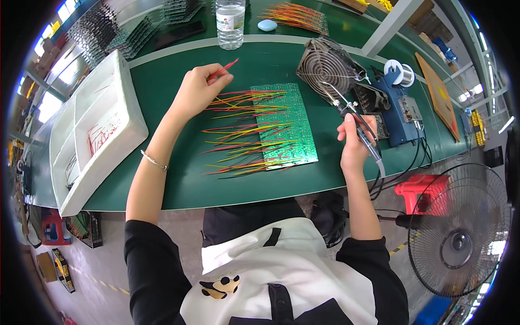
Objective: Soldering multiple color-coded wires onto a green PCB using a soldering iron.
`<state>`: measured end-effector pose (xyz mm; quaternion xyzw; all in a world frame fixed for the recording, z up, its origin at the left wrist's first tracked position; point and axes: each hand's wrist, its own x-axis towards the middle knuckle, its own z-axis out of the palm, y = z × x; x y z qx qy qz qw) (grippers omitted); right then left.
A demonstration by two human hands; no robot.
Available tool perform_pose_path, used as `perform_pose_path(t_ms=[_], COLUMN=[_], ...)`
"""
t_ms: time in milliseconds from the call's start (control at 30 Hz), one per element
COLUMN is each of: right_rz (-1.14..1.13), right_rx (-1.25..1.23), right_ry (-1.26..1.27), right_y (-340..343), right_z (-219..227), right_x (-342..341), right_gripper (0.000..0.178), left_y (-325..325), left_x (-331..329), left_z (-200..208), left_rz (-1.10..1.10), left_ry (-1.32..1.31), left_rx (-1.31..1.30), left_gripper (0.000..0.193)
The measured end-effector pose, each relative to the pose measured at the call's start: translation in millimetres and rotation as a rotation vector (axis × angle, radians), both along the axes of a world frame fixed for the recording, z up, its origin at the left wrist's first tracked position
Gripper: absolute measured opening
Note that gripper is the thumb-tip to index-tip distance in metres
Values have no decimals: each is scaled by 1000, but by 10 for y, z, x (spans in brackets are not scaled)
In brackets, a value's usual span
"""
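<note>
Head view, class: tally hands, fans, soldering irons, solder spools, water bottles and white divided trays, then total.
Hands: 2 (left hand, right hand)
Fans: 2 (small fan, large fan)
Soldering iron: 1
Solder spool: 1
Water bottle: 1
White divided tray: 1
Total: 8

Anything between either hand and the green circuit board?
Left hand: yes, red and yellow wires spread out past the left edge of the circuit board on that side. Right hand, holding a soldering iron: nothing visible in between, only green tabletop.
</note>
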<state>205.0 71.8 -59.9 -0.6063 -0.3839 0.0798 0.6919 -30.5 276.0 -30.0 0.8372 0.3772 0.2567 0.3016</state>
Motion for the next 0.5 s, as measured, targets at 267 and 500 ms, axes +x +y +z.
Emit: perform_pose_path(t_ms=[267,500], right_rz=[48,62], right_rx=[-18,16], right_ry=[32,27], right_y=[22,12], right_z=[29,-1], right_x=[-52,-16], right_gripper=[16,17], left_y=[-46,19], left_x=[197,217], left_z=[-103,-123], left_rz=[-239,-222], left_ry=[44,94], left_rx=[118,-41], left_gripper=[25,20])
